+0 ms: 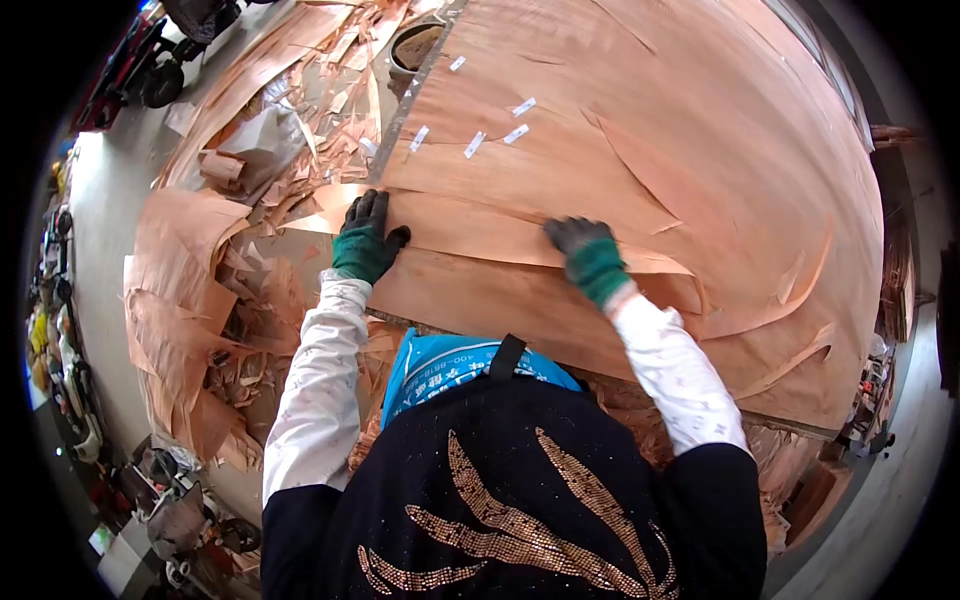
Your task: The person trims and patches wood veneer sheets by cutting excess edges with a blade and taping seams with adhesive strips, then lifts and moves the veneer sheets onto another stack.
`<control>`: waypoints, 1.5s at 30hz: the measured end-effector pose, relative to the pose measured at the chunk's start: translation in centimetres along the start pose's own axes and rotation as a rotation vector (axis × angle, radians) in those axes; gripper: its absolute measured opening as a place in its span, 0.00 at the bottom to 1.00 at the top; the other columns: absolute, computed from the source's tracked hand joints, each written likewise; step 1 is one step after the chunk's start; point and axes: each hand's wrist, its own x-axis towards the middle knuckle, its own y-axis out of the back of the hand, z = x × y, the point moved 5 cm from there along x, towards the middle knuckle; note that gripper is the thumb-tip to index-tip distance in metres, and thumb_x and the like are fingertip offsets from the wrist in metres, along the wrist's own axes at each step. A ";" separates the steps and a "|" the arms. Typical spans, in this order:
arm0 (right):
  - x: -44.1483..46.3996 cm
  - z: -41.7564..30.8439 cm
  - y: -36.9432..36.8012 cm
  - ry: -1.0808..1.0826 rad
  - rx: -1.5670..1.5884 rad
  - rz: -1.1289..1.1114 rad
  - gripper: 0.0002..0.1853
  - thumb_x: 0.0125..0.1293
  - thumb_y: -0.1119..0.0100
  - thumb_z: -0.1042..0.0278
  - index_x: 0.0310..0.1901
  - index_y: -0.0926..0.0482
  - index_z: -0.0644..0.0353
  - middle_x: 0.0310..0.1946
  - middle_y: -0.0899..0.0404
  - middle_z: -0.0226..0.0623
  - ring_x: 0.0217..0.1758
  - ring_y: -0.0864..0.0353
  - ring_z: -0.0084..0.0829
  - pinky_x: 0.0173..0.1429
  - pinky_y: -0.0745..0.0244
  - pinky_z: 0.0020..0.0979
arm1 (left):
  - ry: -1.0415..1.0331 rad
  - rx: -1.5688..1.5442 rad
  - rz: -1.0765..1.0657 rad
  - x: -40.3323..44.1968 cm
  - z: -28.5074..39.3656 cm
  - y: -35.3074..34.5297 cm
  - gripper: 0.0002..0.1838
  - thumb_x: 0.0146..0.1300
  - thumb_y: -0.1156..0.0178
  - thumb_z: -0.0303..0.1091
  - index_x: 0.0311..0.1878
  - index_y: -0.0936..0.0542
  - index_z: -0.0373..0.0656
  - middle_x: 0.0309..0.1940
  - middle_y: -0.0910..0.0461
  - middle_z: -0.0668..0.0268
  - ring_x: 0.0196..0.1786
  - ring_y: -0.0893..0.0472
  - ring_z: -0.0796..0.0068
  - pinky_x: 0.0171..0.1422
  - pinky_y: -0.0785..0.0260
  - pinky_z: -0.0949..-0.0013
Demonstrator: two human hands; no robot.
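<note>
My left hand, in a green glove with dark fingers, lies flat near the left edge of the stack of wood veneer sheets. Its fingers are stretched out and its thumb stands apart, on a long strip of veneer. That strip runs across the stack and sticks out past its left edge. Further right, my right hand, gloved the same way, rests on the strip with fingers pointing left, slightly blurred, nothing visible in them. Beside the right hand, the strip's right end lifts and curls.
Several small white labels lie on the upper left of the stack. A bucket stands at its far left corner. Torn veneer scraps and a heap of veneer pieces cover the floor at left. Vehicles stand beyond.
</note>
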 end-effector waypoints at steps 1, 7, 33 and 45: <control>-2.5 1.7 -2.0 -0.070 -0.061 0.056 0.19 0.60 0.48 0.69 0.54 0.27 0.48 0.47 0.21 0.32 0.50 0.20 0.35 0.43 0.25 0.41 | 0.002 -0.002 -0.013 0.0 0.2 0.3 0.38 0.57 0.36 0.48 0.68 0.35 0.40 0.66 0.35 0.47 0.69 0.36 0.45 0.72 0.41 0.52; -4.4 2.2 2.7 -0.220 -0.047 -0.148 0.21 0.58 0.47 0.74 0.53 0.22 0.44 0.45 0.20 0.38 0.47 0.18 0.38 0.45 0.23 0.40 | -0.030 -0.010 -0.066 1.0 -1.4 0.7 0.29 0.60 0.40 0.43 0.63 0.29 0.43 0.64 0.31 0.51 0.66 0.32 0.50 0.70 0.37 0.56; 15.7 -21.0 1.2 0.372 0.301 0.244 0.12 0.52 0.44 0.73 0.41 0.23 0.54 0.29 0.17 0.39 0.27 0.17 0.41 0.27 0.25 0.43 | 0.170 -0.358 -0.417 4.6 -4.1 1.1 0.18 0.55 0.37 0.34 0.51 0.21 0.48 0.49 0.23 0.54 0.51 0.23 0.50 0.53 0.28 0.57; 2.9 -0.1 -0.3 0.310 0.028 -0.258 0.09 0.59 0.42 0.71 0.42 0.17 0.50 0.45 0.17 0.36 0.49 0.16 0.37 0.45 0.19 0.39 | -0.127 -0.172 -0.240 4.0 -3.5 0.8 0.26 0.46 0.35 0.17 0.53 0.22 0.45 0.50 0.25 0.57 0.52 0.23 0.54 0.52 0.25 0.60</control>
